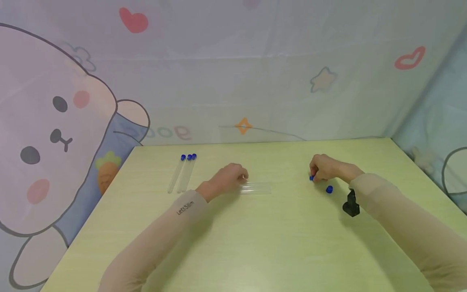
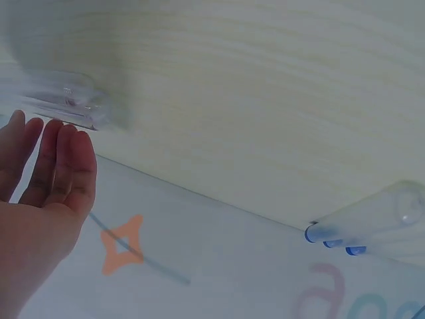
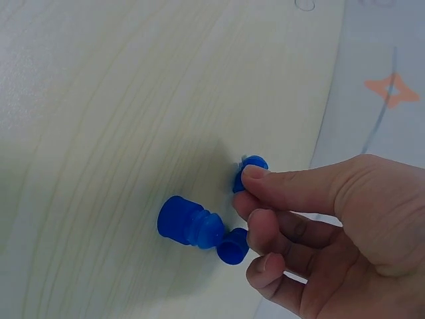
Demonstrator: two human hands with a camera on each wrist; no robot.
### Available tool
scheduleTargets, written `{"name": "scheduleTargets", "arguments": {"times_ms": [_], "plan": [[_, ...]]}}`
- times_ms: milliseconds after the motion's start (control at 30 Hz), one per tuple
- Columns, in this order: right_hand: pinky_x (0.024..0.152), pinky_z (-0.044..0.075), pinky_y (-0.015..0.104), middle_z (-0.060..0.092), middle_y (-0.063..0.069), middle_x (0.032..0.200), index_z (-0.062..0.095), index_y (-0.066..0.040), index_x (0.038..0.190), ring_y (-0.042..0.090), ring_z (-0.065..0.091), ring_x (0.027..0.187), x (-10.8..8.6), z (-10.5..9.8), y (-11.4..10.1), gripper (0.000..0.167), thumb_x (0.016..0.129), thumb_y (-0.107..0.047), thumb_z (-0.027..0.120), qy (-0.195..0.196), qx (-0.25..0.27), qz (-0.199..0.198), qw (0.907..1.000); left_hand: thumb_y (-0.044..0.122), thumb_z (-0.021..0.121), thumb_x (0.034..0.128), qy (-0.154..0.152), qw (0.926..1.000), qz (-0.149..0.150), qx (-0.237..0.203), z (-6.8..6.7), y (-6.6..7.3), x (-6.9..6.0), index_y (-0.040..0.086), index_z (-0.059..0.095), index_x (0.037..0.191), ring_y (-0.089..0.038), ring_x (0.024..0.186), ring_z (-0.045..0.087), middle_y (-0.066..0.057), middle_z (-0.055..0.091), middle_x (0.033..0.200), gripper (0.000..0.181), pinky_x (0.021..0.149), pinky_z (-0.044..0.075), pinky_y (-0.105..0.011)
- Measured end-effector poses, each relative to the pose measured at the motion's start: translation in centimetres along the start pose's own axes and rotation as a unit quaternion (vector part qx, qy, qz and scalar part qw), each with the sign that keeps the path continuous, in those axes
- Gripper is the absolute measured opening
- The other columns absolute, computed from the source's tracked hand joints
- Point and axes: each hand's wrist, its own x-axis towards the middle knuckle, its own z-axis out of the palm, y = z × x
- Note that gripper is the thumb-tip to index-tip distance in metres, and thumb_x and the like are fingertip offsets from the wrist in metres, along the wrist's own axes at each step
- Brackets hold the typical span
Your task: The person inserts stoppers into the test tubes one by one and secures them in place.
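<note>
With thumb and index finger, my right hand (image 1: 326,167) pinches a small blue stopper (image 3: 253,163) just above the table. Below it in the right wrist view lie two more blue stoppers, a ribbed one (image 3: 182,220) on its side and another (image 3: 232,247) partly behind the fingers. My left hand (image 1: 227,178) is at the left ends of several clear, uncapped test tubes (image 1: 258,187) lying crosswise on the table. Its fingers are loosely bent in the left wrist view, with the tips beside the tubes (image 2: 66,96); whether they touch is hard to tell.
Three test tubes with blue stoppers (image 1: 187,174) lie side by side at the table's back left. A black wrist-camera mount (image 1: 351,205) hangs under the right sleeve. Behind the pale wooden table (image 1: 255,243) hangs a printed cloth (image 1: 226,81).
</note>
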Motion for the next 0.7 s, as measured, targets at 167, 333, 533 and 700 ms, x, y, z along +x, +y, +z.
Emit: {"name": "scheduleTargets", "arguments": {"times_ms": [167,333,533,700], "plan": [[0.052,0.042,0.022,0.058,0.004,0.065,0.063,0.002,0.073,0.008,0.046,0.051,0.02,0.09,-0.2,0.01,0.078,0.004,0.071,0.001,-0.001,0.0,1.0,-0.003,0.059,0.0897,-0.004,1.0,0.0,0.004,0.26,0.27,-0.1,0.002,0.072,0.102,-0.023,0.099,0.065,-0.01,0.071,0.105,0.019,0.09,0.053,-0.037],[0.053,0.041,0.023,0.057,0.003,0.063,0.062,0.002,0.074,0.009,0.046,0.052,-0.01,0.08,-0.19,0.01,0.079,0.004,0.071,0.001,0.0,0.003,1.0,-0.003,0.059,0.0896,-0.004,0.9999,0.007,0.013,0.31,0.6,0.01,0.002,0.07,0.108,-0.024,0.1,0.065,-0.012,0.07,0.109,0.021,0.089,0.053,-0.037],[0.054,0.041,0.023,0.057,0.004,0.064,0.062,0.002,0.074,0.009,0.046,0.052,-0.06,0.15,-0.07,0.01,0.08,0.003,0.07,-0.002,-0.001,0.003,1.0,-0.003,0.058,0.0899,-0.017,0.9997,-0.004,0.019,0.43,0.84,0.42,0.001,0.068,0.113,-0.023,0.1,0.065,-0.013,0.07,0.111,0.026,0.089,0.053,-0.036],[0.054,0.042,0.024,0.06,0.005,0.066,0.063,0.002,0.075,0.009,0.047,0.051,-0.03,0.13,0.01,0.008,0.08,0.004,0.069,0.002,0.004,-0.002,1.0,-0.003,0.057,0.0904,-0.027,0.9994,-0.008,0.021,0.39,0.68,0.65,0.001,0.067,0.116,-0.025,0.104,0.065,-0.014,0.069,0.113,0.028,0.091,0.053,-0.037]]}}
